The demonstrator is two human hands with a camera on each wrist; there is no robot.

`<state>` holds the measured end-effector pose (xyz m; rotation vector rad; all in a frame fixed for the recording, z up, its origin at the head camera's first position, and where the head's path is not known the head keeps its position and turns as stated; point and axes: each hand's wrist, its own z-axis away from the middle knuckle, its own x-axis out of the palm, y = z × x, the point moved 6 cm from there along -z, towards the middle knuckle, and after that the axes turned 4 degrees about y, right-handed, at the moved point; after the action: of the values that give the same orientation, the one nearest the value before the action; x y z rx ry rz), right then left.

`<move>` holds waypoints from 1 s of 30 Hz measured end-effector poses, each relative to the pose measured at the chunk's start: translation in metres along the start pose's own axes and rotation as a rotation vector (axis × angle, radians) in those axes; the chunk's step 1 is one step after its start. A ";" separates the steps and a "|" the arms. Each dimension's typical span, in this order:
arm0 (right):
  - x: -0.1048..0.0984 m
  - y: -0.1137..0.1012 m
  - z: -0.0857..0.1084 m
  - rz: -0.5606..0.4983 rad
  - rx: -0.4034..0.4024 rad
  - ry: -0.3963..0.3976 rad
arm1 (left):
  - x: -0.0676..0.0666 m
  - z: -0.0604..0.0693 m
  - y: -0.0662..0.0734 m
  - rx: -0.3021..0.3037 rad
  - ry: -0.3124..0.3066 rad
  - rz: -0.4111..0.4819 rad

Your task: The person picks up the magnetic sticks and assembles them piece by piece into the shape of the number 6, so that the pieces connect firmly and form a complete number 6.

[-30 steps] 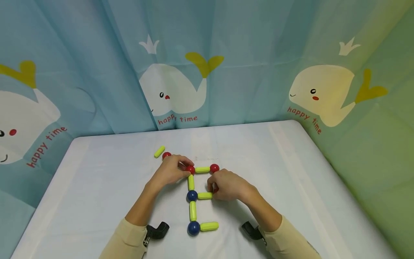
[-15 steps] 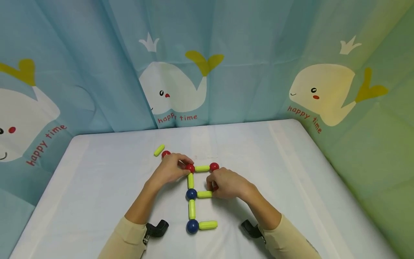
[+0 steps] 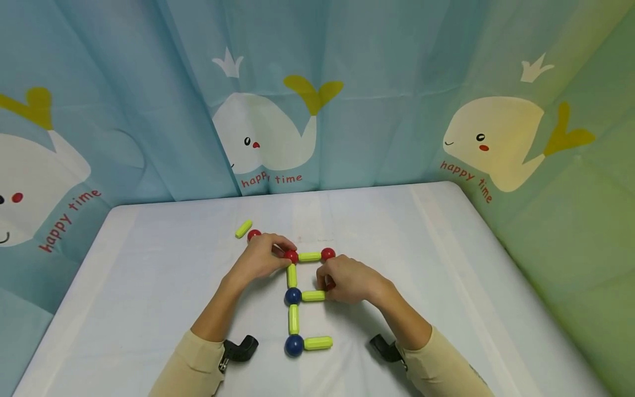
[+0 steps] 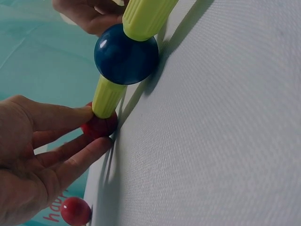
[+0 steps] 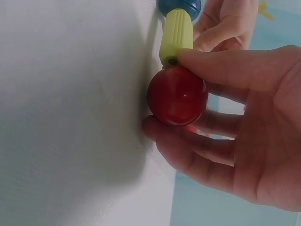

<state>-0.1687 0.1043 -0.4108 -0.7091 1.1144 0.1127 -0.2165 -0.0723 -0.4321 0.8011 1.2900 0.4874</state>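
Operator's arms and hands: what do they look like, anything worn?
Left hand and right hand: bare, no gloves. Left sleeve and right sleeve: beige fabric, ending mid-forearm. Each has a black angular device at its end, with silvery metal.

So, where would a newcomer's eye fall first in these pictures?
Probably the branching figure of lime rods and blue balls on the table. The left hand pinches the red ball at its far-left corner; the right hand holds another red ball at a rod's end. Behind, white whales dot the curtain.
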 end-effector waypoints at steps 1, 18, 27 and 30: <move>0.000 0.000 0.000 0.000 0.001 -0.001 | 0.000 0.000 0.000 0.000 -0.001 0.000; -0.002 -0.002 0.002 -0.009 0.000 -0.038 | 0.001 0.000 -0.001 0.001 -0.006 -0.008; -0.004 -0.001 0.003 -0.014 -0.031 -0.047 | 0.001 0.000 0.001 0.000 -0.009 -0.018; -0.004 -0.001 0.003 -0.017 -0.035 -0.050 | 0.001 0.000 0.000 -0.007 -0.010 -0.026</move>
<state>-0.1678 0.1057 -0.4063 -0.7431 1.0611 0.1352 -0.2157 -0.0712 -0.4329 0.7794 1.2871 0.4663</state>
